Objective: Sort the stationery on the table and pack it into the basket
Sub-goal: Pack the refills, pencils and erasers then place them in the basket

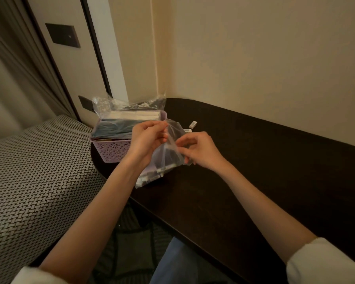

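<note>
hands meet near the middle of the frame over a dark table (254, 171), both working a clear plastic bag (168, 152). the left hand (148, 138) has its fingers curled and pinches the upper edge of the bag between thumb and fingertips. the right hand (199, 150), just right of it, has its fingers bent and pinches the bag's right edge. the bag hangs down between the two hands, and its lower end rests on the table near the table's left edge; through the plastic show several small pieces of stationery, pale and dark, too blurred to name. just behind and to the left of the left hand stands a lilac basket (113, 148) with a cut-out pattern in its wall, set on the table's left end. the basket is already full of dark and pale flat items, and another crinkled clear bag (119, 104) sticks up from its far side. further back on the table, right of the basket, lies a small white eraser (193, 124), well apart from the hands, and a second small pale item (188, 130) shows just past the held bag. both forearms are bare, with white sleeves (326, 263) pushed up at the lower corners of the frame. a woven black-and-white cushion (39, 171) fills the left side, and a cream wall (254, 58) fills the upper right.
</note>
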### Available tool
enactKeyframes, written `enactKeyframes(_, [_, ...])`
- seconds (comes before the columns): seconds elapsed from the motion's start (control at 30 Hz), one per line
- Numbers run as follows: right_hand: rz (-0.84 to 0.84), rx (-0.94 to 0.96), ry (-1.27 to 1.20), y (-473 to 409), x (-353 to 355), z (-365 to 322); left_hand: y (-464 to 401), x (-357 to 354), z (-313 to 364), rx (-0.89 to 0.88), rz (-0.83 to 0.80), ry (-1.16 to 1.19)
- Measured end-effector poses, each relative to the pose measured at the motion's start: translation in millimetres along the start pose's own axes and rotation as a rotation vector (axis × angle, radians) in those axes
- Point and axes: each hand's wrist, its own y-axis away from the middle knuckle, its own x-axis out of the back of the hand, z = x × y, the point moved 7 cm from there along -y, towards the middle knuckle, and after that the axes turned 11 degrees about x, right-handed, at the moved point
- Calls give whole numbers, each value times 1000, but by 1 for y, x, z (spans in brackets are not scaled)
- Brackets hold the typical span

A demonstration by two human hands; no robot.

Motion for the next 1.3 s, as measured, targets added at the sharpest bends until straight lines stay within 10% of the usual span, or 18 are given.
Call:
enactKeyframes(0.3, [339, -77, 38, -10, 52, 59, -11, -6, -11, 23, 13, -25])
enactKeyframes(0.67, [-189, 28, 562, -96, 17, 137, -31, -12, -14, -8, 28, -80])
enactKeyframes(1.13, [270, -33, 586, -129, 50, 171, -49, -15, -15, 11, -5, -41])
enactKeyframes(1.3, [-37, -111, 636, -145, 42, 185, -52, -11, -14, 20, -1, -34])
